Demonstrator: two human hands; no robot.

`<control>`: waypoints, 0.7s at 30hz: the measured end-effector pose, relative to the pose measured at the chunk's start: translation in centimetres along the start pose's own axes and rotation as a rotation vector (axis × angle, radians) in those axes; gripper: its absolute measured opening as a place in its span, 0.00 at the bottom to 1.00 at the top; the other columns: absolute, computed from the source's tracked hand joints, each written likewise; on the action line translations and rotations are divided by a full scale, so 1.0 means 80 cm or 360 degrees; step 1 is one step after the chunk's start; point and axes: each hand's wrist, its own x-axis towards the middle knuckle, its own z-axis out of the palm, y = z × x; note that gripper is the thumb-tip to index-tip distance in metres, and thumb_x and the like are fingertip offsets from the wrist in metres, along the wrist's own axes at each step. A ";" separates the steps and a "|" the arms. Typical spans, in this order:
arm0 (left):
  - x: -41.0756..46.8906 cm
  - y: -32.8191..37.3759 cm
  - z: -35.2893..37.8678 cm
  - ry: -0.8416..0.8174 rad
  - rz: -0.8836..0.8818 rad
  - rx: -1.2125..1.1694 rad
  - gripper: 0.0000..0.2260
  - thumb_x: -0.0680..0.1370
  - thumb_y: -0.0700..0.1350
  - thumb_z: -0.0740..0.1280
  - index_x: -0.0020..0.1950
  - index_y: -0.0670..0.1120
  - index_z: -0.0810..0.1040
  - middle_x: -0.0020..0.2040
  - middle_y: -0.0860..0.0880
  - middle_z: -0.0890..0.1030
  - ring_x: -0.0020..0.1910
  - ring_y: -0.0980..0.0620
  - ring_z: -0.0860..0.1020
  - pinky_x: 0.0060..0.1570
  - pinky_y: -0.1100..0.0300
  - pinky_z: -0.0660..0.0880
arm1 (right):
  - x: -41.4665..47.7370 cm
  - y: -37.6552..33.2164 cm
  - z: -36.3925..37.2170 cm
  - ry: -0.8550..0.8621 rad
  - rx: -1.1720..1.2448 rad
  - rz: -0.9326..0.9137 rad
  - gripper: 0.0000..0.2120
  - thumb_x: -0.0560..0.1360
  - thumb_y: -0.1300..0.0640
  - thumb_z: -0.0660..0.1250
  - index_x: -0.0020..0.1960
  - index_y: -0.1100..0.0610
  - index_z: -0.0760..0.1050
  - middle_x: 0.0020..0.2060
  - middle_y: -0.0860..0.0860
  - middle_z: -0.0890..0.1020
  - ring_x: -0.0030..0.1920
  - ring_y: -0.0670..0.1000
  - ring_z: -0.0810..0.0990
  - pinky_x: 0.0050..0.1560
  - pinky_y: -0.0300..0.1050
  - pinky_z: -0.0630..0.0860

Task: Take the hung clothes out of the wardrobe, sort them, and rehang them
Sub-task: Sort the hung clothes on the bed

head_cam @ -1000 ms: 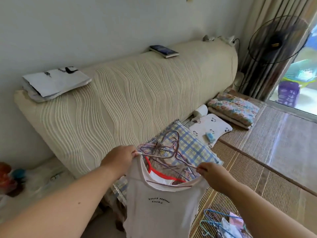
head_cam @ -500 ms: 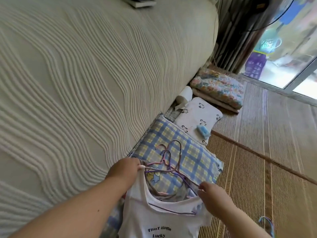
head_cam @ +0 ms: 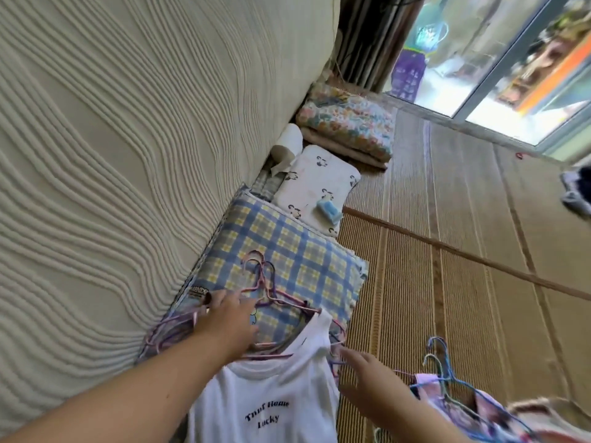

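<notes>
A white sleeveless top (head_cam: 271,394) with dark lettering lies on a wire hanger over the lower end of a blue-and-yellow plaid cushion (head_cam: 303,251). Several pink and purple wire hangers (head_cam: 260,276) are stacked under and above it on the cushion. My left hand (head_cam: 224,321) rests on these hangers with its fingers spread, just left of the top's neckline. Beside the top's right shoulder strap is my right hand (head_cam: 367,375), fingers stretched out and holding nothing.
A second heap of clothes on blue and green hangers (head_cam: 447,385) lies on the woven mat (head_cam: 463,282) at lower right. A ribbed cream sofa cover (head_cam: 128,155) fills the left. A white pillow (head_cam: 316,183) and a floral folded blanket (head_cam: 348,129) lie beyond the cushion, near a glass door (head_cam: 499,59).
The white top went down from mid-air onto the plaid cushion. Both hands let go of the hanger's ends and opened. The view tilted down and right.
</notes>
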 end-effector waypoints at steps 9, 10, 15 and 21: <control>-0.117 0.239 0.010 0.0033 0.0854 0.0232 0.24 0.77 0.58 0.61 0.72 0.59 0.63 0.76 0.50 0.58 0.75 0.47 0.54 0.70 0.40 0.53 | -0.180 0.123 -0.027 0.0492 0.0241 0.0246 0.30 0.76 0.48 0.63 0.75 0.49 0.58 0.71 0.49 0.66 0.70 0.50 0.65 0.68 0.47 0.65; -0.135 0.270 0.017 0.0027 0.0901 0.0260 0.24 0.77 0.59 0.62 0.73 0.59 0.63 0.77 0.49 0.58 0.76 0.47 0.53 0.71 0.40 0.53 | -0.207 0.144 -0.025 0.0538 0.0269 0.0265 0.29 0.76 0.48 0.63 0.74 0.49 0.60 0.70 0.49 0.67 0.69 0.50 0.66 0.67 0.46 0.65; -0.240 0.399 0.069 -0.0025 0.1116 0.0401 0.24 0.76 0.59 0.62 0.72 0.61 0.63 0.77 0.50 0.58 0.75 0.48 0.54 0.71 0.39 0.53 | -0.352 0.249 0.009 0.0654 0.0375 0.0393 0.28 0.75 0.47 0.64 0.73 0.46 0.61 0.70 0.48 0.66 0.70 0.50 0.65 0.69 0.46 0.63; -0.408 0.557 0.166 -0.0018 0.1421 0.0566 0.23 0.74 0.60 0.63 0.69 0.61 0.67 0.73 0.51 0.65 0.72 0.47 0.61 0.68 0.43 0.61 | -0.570 0.389 0.085 0.0820 0.0683 0.0597 0.29 0.75 0.48 0.64 0.74 0.49 0.60 0.72 0.49 0.65 0.71 0.49 0.62 0.71 0.42 0.58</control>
